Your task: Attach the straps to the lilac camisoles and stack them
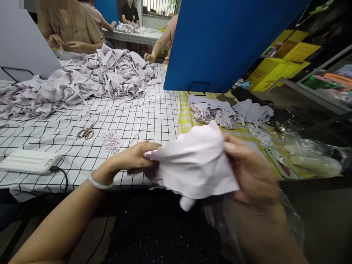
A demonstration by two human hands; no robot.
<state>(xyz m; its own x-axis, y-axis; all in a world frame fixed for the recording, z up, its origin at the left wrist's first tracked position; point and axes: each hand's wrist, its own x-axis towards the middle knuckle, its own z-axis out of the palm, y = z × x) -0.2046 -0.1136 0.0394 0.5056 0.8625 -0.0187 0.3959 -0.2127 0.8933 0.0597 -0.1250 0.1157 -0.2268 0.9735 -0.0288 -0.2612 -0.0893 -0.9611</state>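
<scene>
Two bare hands hold one pale lilac fabric piece [196,165] just above the near edge of the table, in front of the person's lap. The left hand [134,157] pinches the cloth's left edge, fingers pressed together on it, and a pale green bangle [99,182] sits on that wrist. The right hand [249,172], blurred, grips the cloth's right side with its fingers curled over the top edge; the fabric bunches and hangs down between the two hands. On the black-and-white checked tablecloth [137,117] lie a pair of scissors [87,131], a small heap of trimmed scraps [111,141] just beside them, and a white power bank [30,161] with a black cable near the left edge. A large heap of the same lilac fabric [82,80] covers the far left of the table. Beyond the hands, on a yellow patterned cloth, sits a smaller stack of folded pieces [217,110] below a blue board [220,40]. A clear plastic bag [310,154] lies to the right. Another person in a tan shirt [71,25] works at the far side of the heap, hands touching fabric.
</scene>
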